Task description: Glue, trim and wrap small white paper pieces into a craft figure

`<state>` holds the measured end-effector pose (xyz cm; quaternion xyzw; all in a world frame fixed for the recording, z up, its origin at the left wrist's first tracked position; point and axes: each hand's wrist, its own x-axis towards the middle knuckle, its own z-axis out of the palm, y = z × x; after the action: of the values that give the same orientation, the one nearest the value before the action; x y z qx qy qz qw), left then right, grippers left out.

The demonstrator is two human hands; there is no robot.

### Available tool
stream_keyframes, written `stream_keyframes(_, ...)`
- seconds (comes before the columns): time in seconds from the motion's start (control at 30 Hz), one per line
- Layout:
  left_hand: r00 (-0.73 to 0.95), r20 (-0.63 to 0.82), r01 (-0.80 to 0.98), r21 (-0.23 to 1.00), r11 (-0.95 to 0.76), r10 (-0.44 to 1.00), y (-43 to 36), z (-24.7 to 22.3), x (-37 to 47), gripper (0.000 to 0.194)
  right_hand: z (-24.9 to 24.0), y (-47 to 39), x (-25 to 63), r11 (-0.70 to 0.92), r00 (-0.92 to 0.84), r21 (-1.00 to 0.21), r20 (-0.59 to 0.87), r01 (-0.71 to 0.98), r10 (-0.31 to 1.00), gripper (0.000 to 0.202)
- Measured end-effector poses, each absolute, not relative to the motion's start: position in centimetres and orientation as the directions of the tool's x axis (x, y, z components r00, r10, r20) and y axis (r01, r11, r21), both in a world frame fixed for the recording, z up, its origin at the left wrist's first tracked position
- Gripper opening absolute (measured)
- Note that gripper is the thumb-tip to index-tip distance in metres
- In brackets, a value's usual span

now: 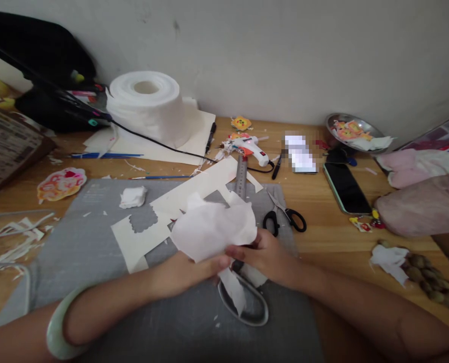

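A white piece of paper (pixel 214 227) with a curved, uneven outline is held up in front of me. My left hand (pixel 197 269) grips its lower edge, with the thumb on the near side. My right hand (pixel 265 254) pinches the lower right edge, its fingers close to the left thumb. Below the hands is a dark grey oval loop (pixel 264 307); its upper part is hidden, so I cannot tell what it belongs to. A narrow paper strip (pixel 235 293) hangs across it. Behind the held paper lies a cut cream sheet (pixel 186 189) on a grey mat (pixel 88 242).
Black-handled scissors (pixel 284 214) and a metal ruler (pixel 241 179) lie beyond my hands. Farther back are a glue gun (pixel 252 148), a large white roll (pixel 146 111) and a metal bowl (pixel 332 132). A phone (pixel 347 189) lies right; paper scraps (pixel 12 239) lie left.
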<state>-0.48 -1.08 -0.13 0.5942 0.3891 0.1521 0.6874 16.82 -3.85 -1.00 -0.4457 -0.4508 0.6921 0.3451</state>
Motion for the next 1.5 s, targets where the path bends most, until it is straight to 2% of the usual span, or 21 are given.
stream_keyframes(0.17, 0.613, -0.471, 0.313, 0.882, 0.352, 0.634, -1.1, -0.1, -0.1, 0.042, -1.2, -3.8, 16.7, -0.341, -0.43, -0.934, -0.267, -0.104, 0.862, 0.032)
stream_keyframes(0.3, 0.673, -0.439, 0.276, 0.896, 0.348, 0.595, -1.0, 0.2, 0.0, 0.045, -1.0, -3.6, 16.8, -0.291, -0.416, -0.954, -0.236, -0.075, 0.878, 0.033)
stream_keyframes(0.5, 0.772, -0.366, 0.243, 0.926, 0.29, 0.52, -0.4, -0.1, -0.8, 0.049, -1.1, -3.2, 17.5, -0.343, -0.499, -0.935, -0.256, -0.089, 0.828, 0.039)
stream_keyframes(0.7, 0.839, -0.316, 0.113, 0.898, 0.425, 0.443, -0.2, -0.1, -0.8, 0.044, -1.7, -3.4, 17.8, -0.42, -0.572, -0.888, -0.25, -0.186, 0.781, 0.039)
stream_keyframes(0.87, 0.873, -0.273, 0.019, 0.848, 0.53, 0.405, -0.3, 0.0, -0.7, 0.043, -1.3, -3.1, 17.9, -0.529, -0.667, -0.756, -0.168, -0.385, 0.725, 0.034)
stream_keyframes(0.93, 0.857, -0.302, 0.001, 0.812, 0.584, 0.417, -0.3, -0.2, -0.8, 0.043, -1.2, -2.9, 18.0, -0.581, -0.734, -0.717, -0.144, -0.385, 0.664, 0.032)
stream_keyframes(1.03, 0.778, -0.387, -0.01, 0.78, 0.626, 0.494, -0.4, -0.7, -1.0, 0.04, -1.5, -2.9, 18.1, -0.592, -0.758, -0.739, -0.174, -0.322, 0.629, 0.031)
stream_keyframes(1.13, 0.706, -0.45, -0.015, 0.762, 0.647, 0.547, -0.5, -1.2, -1.1, 0.039, -2.0, -3.1, 18.1, -0.577, -0.679, -0.773, -0.275, -0.266, 0.681, 0.031)
stream_keyframes(1.23, 0.678, -0.449, 0.003, 0.794, 0.608, 0.582, -0.6, -1.5, -1.1, 0.042, -1.9, -3.3, 17.8, -0.565, -0.586, -0.798, -0.36, -0.21, 0.726, 0.035)
stream_keyframes(1.33, 0.669, -0.426, 0.043, 0.841, 0.54, 0.61, -0.6, -1.2, -1.0, 0.041, -1.4, -3.4, 17.6, -0.545, -0.555, -0.812, -0.36, -0.209, 0.75, 0.033)
stream_keyframes(1.5, 0.631, -0.475, 0.125, 0.842, 0.524, 0.613, -0.4, 0.2, -0.3, 0.029, -0.8, -3.3, 17.5, -0.53, -0.536, -0.822, -0.357, -0.208, 0.765, 0.031)
